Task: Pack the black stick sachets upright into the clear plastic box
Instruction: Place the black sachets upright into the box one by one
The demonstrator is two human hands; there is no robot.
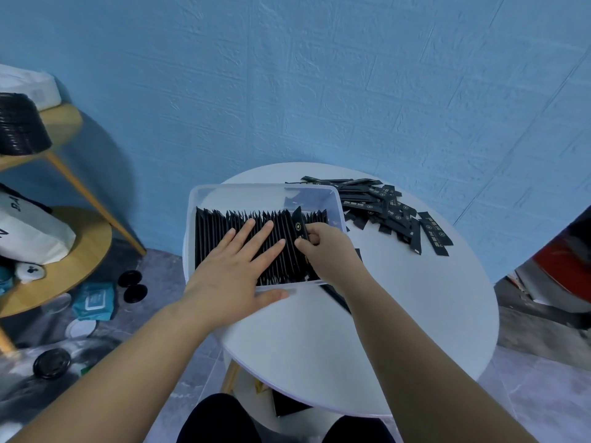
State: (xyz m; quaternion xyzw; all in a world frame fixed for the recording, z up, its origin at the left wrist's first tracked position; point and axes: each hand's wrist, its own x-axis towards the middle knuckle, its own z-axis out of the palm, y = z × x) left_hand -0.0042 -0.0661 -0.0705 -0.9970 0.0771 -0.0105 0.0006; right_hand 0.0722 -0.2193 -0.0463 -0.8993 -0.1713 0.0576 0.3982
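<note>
Head view: the camera looked down at a round white desk (383, 314) that stood by a blue wall (319, 75)
Clear plastic box (243, 187): it sat on the left side of the desk, with its long side facing the person
Row of sachets (217, 238): many black sticks stood upright side by side in the box, from the left wall almost to the right wall
Left hand (236, 270): it lay flat on top of the row of sachets, fingers straight and spread, holding nothing; the thumb rested along the near wall of the box
Right hand (326, 247): its fingers were curled and pinched one sachet near the right end of the row
Held sachet (300, 228): it stuck up a little above the others and leaned over, with a small gold ring mark on it
Loose sachets (393, 212): a messy pile lay flat on the desk, just to the right of the box, at the far side
Wooden shelf (80, 251): it stood on the left, well apart from the desk, with a white bag (28, 238) on it
Floor (160, 273): black round lids (132, 284) and a blue-green pack (94, 300) lay near the shelf
</note>
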